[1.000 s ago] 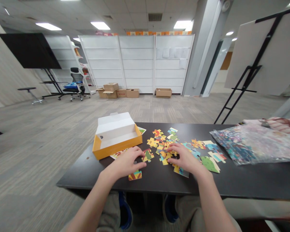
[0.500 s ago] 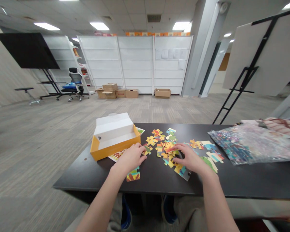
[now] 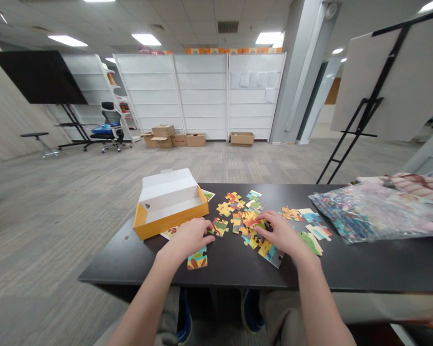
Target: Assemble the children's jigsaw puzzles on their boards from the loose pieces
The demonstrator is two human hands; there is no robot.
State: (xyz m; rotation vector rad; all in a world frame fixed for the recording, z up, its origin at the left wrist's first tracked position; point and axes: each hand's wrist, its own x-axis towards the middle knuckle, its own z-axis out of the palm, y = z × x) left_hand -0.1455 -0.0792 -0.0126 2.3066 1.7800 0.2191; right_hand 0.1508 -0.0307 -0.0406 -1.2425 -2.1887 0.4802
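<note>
My left hand point(image 3: 191, 236) is palm down on the black table point(image 3: 231, 271), thumb and fingers apart, holding nothing I can see. Its fingertips are beside joined jigsaw pieces point(image 3: 221, 228), and another small jigsaw section point(image 3: 197, 259) lies below the palm. Over the central heap of colourful jigsaw pieces point(image 3: 253, 241) curves my right hand point(image 3: 279, 231). Its thumb and index finger are apart, the index fingertip at a reddish piece point(image 3: 251, 222). The hand partly covers the heap. Further yellow pieces point(image 3: 225, 208) lie beyond, and blue and green ones point(image 3: 312, 218) to the right.
An open yellow box point(image 3: 173, 221) with a white inside stands at the left, with printed card point(image 3: 169, 232) partly under it. A clear plastic bag point(image 3: 375, 214) of colourful contents lies on the right. The table's front edge point(image 3: 216, 287) runs above my knees.
My left hand has drawn slightly left, away from the jigsaw pieces by its fingertips, so more of them shows. My right hand has shifted only a little over the heap.
</note>
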